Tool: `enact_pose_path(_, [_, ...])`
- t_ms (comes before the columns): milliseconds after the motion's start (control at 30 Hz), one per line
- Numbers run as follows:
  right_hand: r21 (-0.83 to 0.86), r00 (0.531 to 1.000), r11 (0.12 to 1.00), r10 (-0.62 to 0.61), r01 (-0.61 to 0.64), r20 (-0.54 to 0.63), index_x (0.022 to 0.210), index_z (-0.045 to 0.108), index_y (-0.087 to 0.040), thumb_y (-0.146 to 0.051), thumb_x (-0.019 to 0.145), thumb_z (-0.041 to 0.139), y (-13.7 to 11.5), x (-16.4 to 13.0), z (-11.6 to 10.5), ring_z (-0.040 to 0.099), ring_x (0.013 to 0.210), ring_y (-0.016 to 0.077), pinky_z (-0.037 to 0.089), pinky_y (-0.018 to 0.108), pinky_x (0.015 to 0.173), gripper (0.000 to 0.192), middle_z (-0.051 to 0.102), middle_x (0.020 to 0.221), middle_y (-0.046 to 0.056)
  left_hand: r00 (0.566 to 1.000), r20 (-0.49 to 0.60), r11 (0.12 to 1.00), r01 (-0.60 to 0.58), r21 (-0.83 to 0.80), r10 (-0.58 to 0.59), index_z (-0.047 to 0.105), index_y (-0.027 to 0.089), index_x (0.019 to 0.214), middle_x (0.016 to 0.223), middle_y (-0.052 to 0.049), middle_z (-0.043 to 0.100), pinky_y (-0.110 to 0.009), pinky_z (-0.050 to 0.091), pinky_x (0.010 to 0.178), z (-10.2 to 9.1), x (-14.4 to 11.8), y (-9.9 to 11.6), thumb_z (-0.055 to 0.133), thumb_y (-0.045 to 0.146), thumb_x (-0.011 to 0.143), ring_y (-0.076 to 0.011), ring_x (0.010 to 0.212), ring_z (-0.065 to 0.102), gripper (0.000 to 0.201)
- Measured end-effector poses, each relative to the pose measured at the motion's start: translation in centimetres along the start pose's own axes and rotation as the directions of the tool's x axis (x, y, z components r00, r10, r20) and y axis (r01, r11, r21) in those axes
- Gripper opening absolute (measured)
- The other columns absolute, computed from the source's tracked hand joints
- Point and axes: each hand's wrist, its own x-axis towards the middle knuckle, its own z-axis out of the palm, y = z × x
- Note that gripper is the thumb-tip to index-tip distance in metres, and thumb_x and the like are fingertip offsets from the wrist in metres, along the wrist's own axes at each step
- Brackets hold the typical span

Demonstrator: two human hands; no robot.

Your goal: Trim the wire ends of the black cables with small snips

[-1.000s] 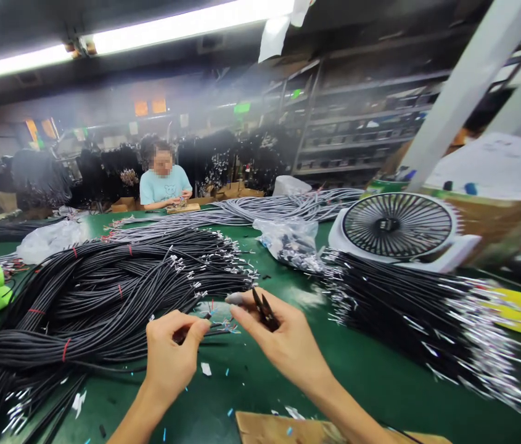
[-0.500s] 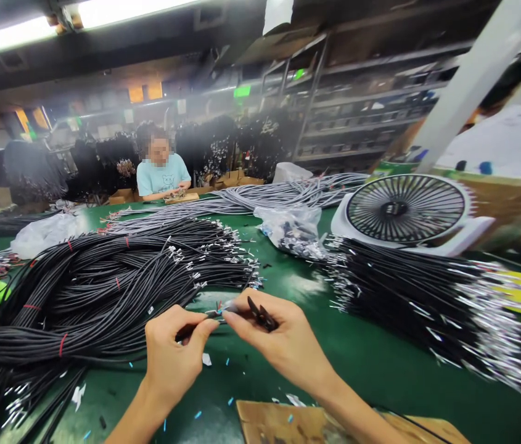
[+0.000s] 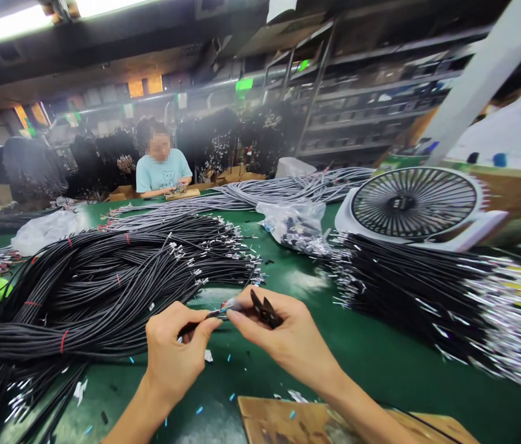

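Honestly the bit I'd worry about is that tiny meeting point between the hands. The left hand (image 3: 177, 339) has a black cable (image 3: 213, 314) pinched between thumb and forefinger right near its end, out over the green tabletop (image 3: 214, 398) and just in front of the big black cable bundle (image 3: 103, 271). The right hand (image 3: 283, 330) has its thumb and fingertip pressed together at the thin coloured wires (image 3: 223, 308) poking out of that end, though it's too small to tell which strands are actually caught. Same hand is also carrying black nippers (image 3: 268, 316), blades up and parted in a V. So my guess: if the left pinch is loose, a tug on the strands could twist or slide the cable, and pulling too hard could nick or snap a fine wire. Those bare blades sit close to the fingers too, so a careless curl of the hand might jab skin or snip the wrong strand. And with blue offcuts (image 3: 232, 397) scattered about, a dropped scrap could easily get lost or end up among the loose cable ends.
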Motion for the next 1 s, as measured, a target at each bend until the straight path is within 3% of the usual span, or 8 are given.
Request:
enact_pose_path(167, [-0.001,1.0,1.0,0.028,-0.028,-0.001,0.047,0.042,-0.019,-0.03,0.069,0.054,0.26,-0.03,-0.02,0.029,0.044,0.0085,0.023,0.022,0.039,0.027,0.032,0.049,-0.005,0.994,-0.045,0.994,-0.097,0.049,0.099,0.065,0.016,0.063,0.05,0.002,0.059,-0.018,0.04,0.041,0.02,0.24,-0.05,0.059,0.017,0.079,-0.0082,0.041,0.05,0.017])
enact_pose_path(500, [0.019,0.997,0.997,0.075,-0.075,0.017,0.048,0.04,-0.02,-0.03,0.066,0.053,0.37,0.09,0.02,0.03,0.045,0.0089,0.026,0.022,0.041,0.025,0.032,0.049,-0.005,0.982,-0.064,0.983,-0.173,0.061,0.177,0.062,0.017,0.064,0.052,0.003,0.057,-0.017,0.041,0.042,0.18,0.2,-0.27,0.057,0.016,0.081,-0.0072,0.043,0.05,0.018])
enact_pose_path(800, [0.01,0.997,0.997,0.078,-0.078,0.022,0.052,0.053,-0.017,-0.032,0.071,0.052,0.47,-0.1,0.23,0.035,0.045,0.0098,0.03,0.022,0.04,0.024,0.039,0.047,-0.003,0.965,-0.13,0.968,-0.21,0.134,0.228,0.058,0.017,0.063,0.05,0.004,0.055,-0.018,0.041,0.043,0.54,-0.15,-0.3,0.056,0.016,0.081,-0.0077,0.044,0.049,0.018])
enact_pose_path(1000, [0.028,0.998,0.998,0.057,-0.058,0.028,0.051,0.054,-0.016,-0.031,0.071,0.051,0.59,-0.25,0.42,0.035,0.045,0.0096,0.031,0.022,0.04,0.025,0.042,0.048,-0.003,0.959,-0.105,0.948,-0.237,0.213,0.263,0.056,0.017,0.059,0.049,0.003,0.054,-0.018,0.039,0.043,0.57,-0.13,-0.35,0.053,0.016,0.084,-0.0079,0.043,0.049,0.025])
